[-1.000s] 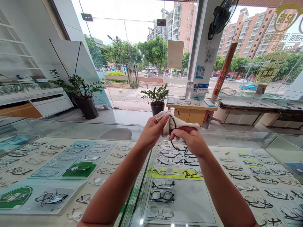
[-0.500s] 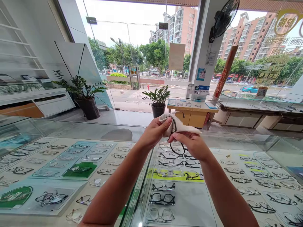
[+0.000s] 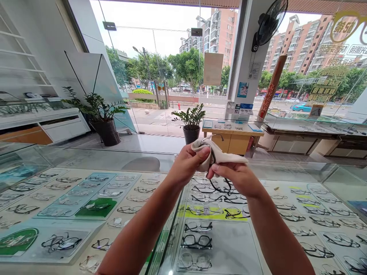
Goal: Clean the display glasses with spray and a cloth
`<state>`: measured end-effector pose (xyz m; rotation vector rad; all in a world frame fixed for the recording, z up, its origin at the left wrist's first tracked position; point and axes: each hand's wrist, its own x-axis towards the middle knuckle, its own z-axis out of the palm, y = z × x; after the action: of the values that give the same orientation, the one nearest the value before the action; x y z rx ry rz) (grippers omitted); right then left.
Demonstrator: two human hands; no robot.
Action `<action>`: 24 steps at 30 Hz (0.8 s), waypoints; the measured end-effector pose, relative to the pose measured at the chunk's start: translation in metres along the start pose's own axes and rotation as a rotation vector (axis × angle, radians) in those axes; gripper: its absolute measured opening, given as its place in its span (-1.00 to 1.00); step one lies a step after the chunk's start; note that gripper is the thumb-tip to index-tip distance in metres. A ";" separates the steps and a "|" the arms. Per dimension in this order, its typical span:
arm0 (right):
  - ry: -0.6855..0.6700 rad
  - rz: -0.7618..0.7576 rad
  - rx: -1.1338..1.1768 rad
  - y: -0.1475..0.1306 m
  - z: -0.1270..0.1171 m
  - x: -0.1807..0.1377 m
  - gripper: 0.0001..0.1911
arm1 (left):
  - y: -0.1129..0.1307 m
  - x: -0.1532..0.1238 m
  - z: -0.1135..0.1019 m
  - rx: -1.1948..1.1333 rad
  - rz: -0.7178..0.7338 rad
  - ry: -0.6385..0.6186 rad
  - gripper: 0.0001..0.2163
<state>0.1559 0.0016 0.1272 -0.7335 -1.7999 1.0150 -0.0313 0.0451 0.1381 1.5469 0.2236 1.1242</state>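
So the left hand has a pale cloth bunched around part of some dark glasses, thumb pressed on top. The right hand pinches the glasses just beside it, with the cloth's loose end lying across its fingers. The glasses are up over the glass bench, one rim poking out below the right fingertips. Rows of other frames sit under the glass.
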 end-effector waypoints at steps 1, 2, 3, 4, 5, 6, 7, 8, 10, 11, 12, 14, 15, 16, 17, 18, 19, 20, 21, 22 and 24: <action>-0.007 -0.003 -0.007 -0.001 0.000 0.000 -0.62 | 0.000 0.000 0.000 -0.004 0.003 0.017 -0.54; -0.014 -0.009 -0.005 -0.003 0.000 0.000 -0.63 | 0.001 -0.001 -0.002 -0.010 0.003 0.024 -0.53; -0.021 -0.017 0.005 -0.006 -0.001 -0.001 -0.64 | 0.003 -0.002 -0.004 -0.014 -0.001 0.018 -0.53; -0.026 -0.024 0.022 -0.008 -0.001 -0.001 -0.66 | 0.005 -0.003 -0.007 -0.015 -0.009 0.002 -0.54; -0.031 -0.027 0.043 -0.011 -0.002 -0.002 -0.67 | 0.008 -0.005 -0.010 -0.016 -0.018 -0.019 -0.56; -0.037 -0.025 0.069 -0.013 -0.003 -0.002 -0.68 | 0.011 -0.006 -0.013 -0.014 -0.026 -0.044 -0.59; -0.040 -0.022 0.095 -0.015 -0.003 -0.003 -0.69 | 0.013 -0.007 -0.015 -0.012 -0.033 -0.074 -0.63; -0.044 -0.019 0.118 -0.016 -0.003 -0.003 -0.69 | 0.015 -0.008 -0.016 -0.012 -0.039 -0.106 -0.67; -0.045 -0.022 0.140 -0.016 -0.003 -0.003 -0.69 | 0.014 -0.008 -0.015 -0.009 -0.047 -0.159 -0.72; -0.037 -0.025 0.134 -0.015 -0.003 -0.003 -0.70 | 0.011 -0.007 -0.013 -0.010 -0.046 -0.168 -0.71; -0.025 -0.025 0.115 -0.014 -0.003 -0.003 -0.70 | 0.008 -0.005 -0.009 -0.014 -0.039 -0.157 -0.70; 0.001 -0.012 0.051 -0.011 -0.002 -0.003 -0.68 | 0.000 -0.002 -0.002 -0.029 -0.016 -0.072 -0.64; 0.010 -0.003 0.020 -0.010 -0.002 -0.003 -0.67 | -0.004 -0.001 0.000 -0.037 -0.005 -0.015 -0.60; 0.012 0.003 -0.002 -0.009 -0.002 -0.002 -0.66 | -0.006 0.000 0.002 -0.044 0.003 0.042 -0.55; 0.009 0.005 -0.009 -0.008 -0.002 -0.002 -0.66 | -0.008 0.000 0.002 -0.048 0.004 0.089 -0.53; 0.005 0.003 0.003 -0.008 -0.002 -0.002 -0.67 | -0.007 0.000 0.001 -0.050 0.003 0.112 -0.52; 0.001 -0.002 0.030 -0.008 -0.003 -0.002 -0.68 | -0.005 -0.002 -0.002 -0.051 -0.004 0.106 -0.53; -0.006 -0.007 0.067 -0.009 -0.003 -0.002 -0.69 | -0.002 -0.003 -0.005 -0.052 -0.014 0.076 -0.55; -0.014 -0.010 0.108 -0.009 -0.004 -0.002 -0.70 | 0.002 -0.005 -0.008 -0.052 -0.024 0.029 -0.59; -0.021 -0.012 0.147 -0.010 -0.004 -0.002 -0.71 | 0.005 -0.007 -0.010 -0.053 -0.031 -0.024 -0.64; -0.032 -0.015 0.201 -0.011 -0.003 -0.002 -0.73 | 0.010 -0.010 -0.010 -0.045 -0.038 -0.112 -0.71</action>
<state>0.1587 -0.0040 0.1363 -0.5820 -1.6974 1.1836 -0.0482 0.0422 0.1404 1.5542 0.1506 1.0032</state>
